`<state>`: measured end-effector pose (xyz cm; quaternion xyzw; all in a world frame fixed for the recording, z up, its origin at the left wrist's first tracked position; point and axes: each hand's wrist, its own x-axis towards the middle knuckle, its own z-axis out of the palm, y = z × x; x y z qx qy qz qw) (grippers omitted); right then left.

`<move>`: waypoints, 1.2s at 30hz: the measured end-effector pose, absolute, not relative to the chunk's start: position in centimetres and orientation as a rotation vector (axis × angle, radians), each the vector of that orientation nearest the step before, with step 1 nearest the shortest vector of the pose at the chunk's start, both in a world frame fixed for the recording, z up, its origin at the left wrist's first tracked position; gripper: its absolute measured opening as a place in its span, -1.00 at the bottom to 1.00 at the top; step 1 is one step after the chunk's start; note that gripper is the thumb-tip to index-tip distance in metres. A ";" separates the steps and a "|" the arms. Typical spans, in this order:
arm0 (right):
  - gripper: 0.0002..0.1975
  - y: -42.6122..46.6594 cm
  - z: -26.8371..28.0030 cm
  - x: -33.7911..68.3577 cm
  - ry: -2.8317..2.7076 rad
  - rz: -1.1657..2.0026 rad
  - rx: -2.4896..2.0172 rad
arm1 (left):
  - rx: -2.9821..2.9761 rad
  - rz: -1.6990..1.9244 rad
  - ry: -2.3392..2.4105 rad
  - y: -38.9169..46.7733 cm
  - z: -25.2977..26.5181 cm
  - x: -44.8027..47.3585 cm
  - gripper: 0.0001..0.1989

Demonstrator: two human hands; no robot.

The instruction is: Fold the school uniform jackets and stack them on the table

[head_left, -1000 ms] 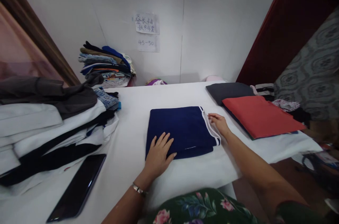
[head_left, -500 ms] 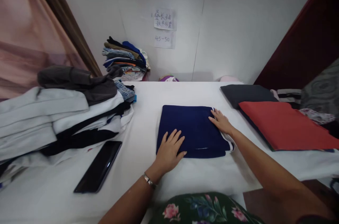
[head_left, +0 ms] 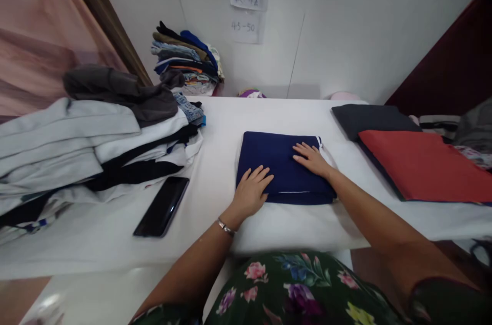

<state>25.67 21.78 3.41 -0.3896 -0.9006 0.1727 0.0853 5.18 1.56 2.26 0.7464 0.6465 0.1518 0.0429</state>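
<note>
Cloth (head_left: 283, 163), navy blue with white trim and folded into a flat rectangle, lies mid-view on the white-covered surface (head_left: 217, 161), with a red folded garment (head_left: 425, 166) at its three o'clock. The left hand (head_left: 250, 194) at its eight o'clock and the right hand (head_left: 312, 159) at its two rest palm-down, fingers loosely spread, gripping nothing. Smoothing seems in hand; lifting would call for fingers under opposite edges.

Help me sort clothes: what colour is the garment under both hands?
The garment is mostly navy blue; see the head view.
</note>
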 end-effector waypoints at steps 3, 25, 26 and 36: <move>-0.47 19.3 4.9 27.7 -2.610 0.725 -1.023 | 2.285 0.463 1.951 1.4 2.2 4.5 -0.37; -0.41 12.2 2.3 33.4 -2.817 0.153 -0.911 | 2.325 0.472 2.152 0.5 2.0 3.0 -0.34; -0.40 11.8 1.9 33.4 -2.819 0.149 -0.894 | 2.353 0.416 2.145 0.2 1.8 3.0 -0.34; -0.41 11.1 3.9 32.2 -2.742 0.283 -0.929 | 2.190 0.492 1.911 -0.2 4.2 1.6 -0.37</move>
